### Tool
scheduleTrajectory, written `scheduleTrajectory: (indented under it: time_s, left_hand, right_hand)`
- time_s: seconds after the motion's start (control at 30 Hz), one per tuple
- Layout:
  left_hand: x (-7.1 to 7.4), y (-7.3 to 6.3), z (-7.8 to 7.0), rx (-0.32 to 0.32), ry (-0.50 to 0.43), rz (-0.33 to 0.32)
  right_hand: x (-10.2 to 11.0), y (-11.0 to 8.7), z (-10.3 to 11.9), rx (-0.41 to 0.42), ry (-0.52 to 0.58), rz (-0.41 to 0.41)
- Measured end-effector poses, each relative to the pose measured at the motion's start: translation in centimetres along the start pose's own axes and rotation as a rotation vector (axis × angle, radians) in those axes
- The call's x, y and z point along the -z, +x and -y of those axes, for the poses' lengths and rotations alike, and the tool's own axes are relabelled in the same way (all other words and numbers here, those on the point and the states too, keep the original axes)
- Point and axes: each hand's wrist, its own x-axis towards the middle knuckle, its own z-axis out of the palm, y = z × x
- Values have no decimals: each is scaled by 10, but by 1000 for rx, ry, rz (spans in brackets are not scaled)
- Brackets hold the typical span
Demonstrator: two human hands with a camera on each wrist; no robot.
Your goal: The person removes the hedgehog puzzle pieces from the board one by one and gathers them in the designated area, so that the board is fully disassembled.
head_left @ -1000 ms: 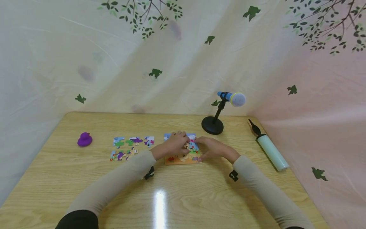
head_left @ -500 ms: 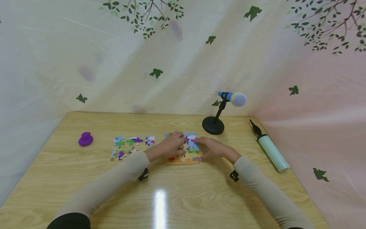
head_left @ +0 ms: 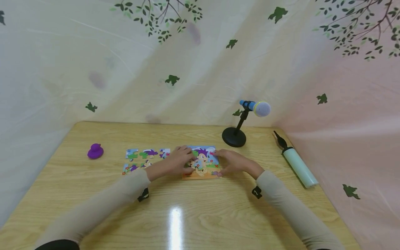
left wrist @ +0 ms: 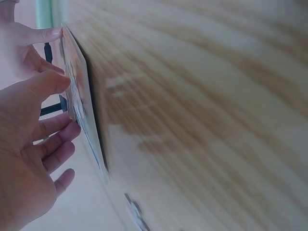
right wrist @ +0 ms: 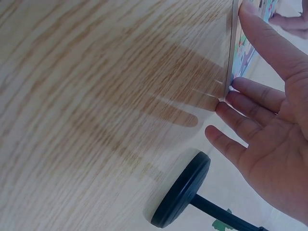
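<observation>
- The puzzle board (head_left: 203, 175) lies flat in front of the person, between both hands; foreshortening hides which side is longer.
- The right hand (head_left: 234, 162) is at its right edge, fingers spread and fairly straight, thumb touching near the near corner, fingertips on the edge.
- The left hand (head_left: 174, 161) is over the left part of the board, thumb and fingers curved; in the left wrist view something thin shows between them, but whether they pinch it I cannot tell.
- The relation that matters: the loose puzzle pieces (head_left: 150, 152) lie in two rows left of the board, on the left hand's side; that hand is the nearer.
- The left sleeve (head_left: 93, 205) partly hides the nearer row, and the left hand covers part of the board.
- Farther out on the table (head_left: 206, 222): a purple duck (head_left: 95, 151) left of the pieces, a toy microphone (head_left: 261, 109) on its black stand (head_left: 233, 137) beyond the right hand, a pale green pump (head_left: 300, 167) well to the right. None stands between board and pieces.
</observation>
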Motion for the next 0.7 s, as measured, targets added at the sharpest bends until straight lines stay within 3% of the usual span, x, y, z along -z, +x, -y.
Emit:
scheduleTrajectory:
  time_s: [0.13,0.47,0.7]
  left_hand:
    - [2,-13,4,16,-7,10]
    - [9,-43,15,-5,33,-32]
    - [12,-65,24,42,4,-36]
  right_hand:
    - [0,-1,0,-2,-5,5]
    - [0,-1,2,-7,-22,16]
    - [-1,0,-1,-8,-26,20]
